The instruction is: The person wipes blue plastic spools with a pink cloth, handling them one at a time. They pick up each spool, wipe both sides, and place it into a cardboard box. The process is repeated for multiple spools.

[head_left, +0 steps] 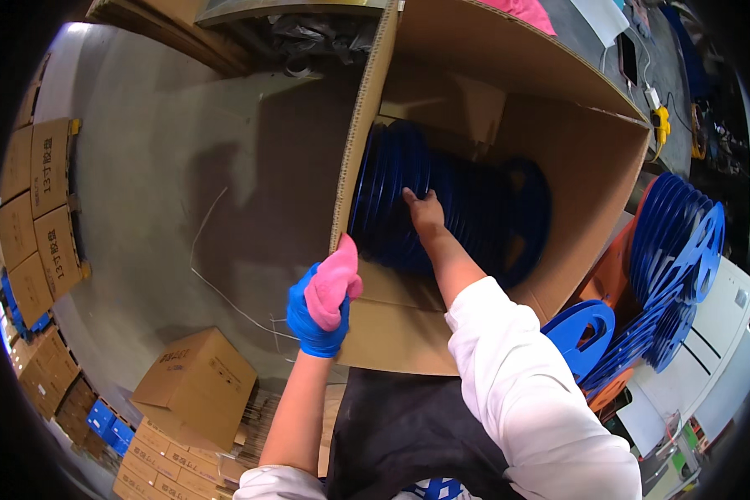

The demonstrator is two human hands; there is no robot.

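Left hand [315,327], blue-gloved, is closed around pink cloth [333,287] at near-left corner of carton [590,179]. Dark-blue reels [385,179] sit in a row inside it. Bare right hand [427,215] on them mid-row; can't tell if gripping. Step looks like handling reels in-box; next move likely needs secure rim hold. Other blue reels [671,250] outside, right.

1. Left cartons [48,167]: I make out large dark print, a numeral plus characters, running upward in my view; a finer line beside it is too small for me.
2. Big carton [196,392]: print on two faces, too faint to read.
3. Low stack [160,458]: small dark print.
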